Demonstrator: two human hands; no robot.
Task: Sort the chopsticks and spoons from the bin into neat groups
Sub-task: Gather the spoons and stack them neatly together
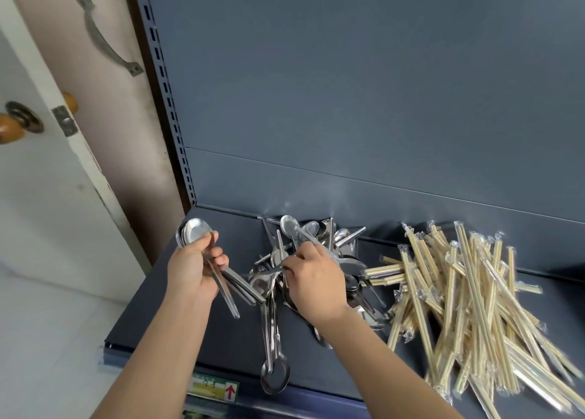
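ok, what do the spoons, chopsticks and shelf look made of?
Spoons: polished metal, likely stainless steel; mirror-like glare on the bowls.
Chopsticks: pale wood or bamboo, sleeved in clear plastic film that crinkles and glints.
Shelf: probably painted sheet metal, matte blue-grey, with a folded front edge.

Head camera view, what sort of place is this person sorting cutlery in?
Probably a shop or stockroom. The dark grey metal shelf has a slotted upright at its back corner, a printed label sits below its front edge, and steel spoons and wrapped chopsticks lie on it in bulk.
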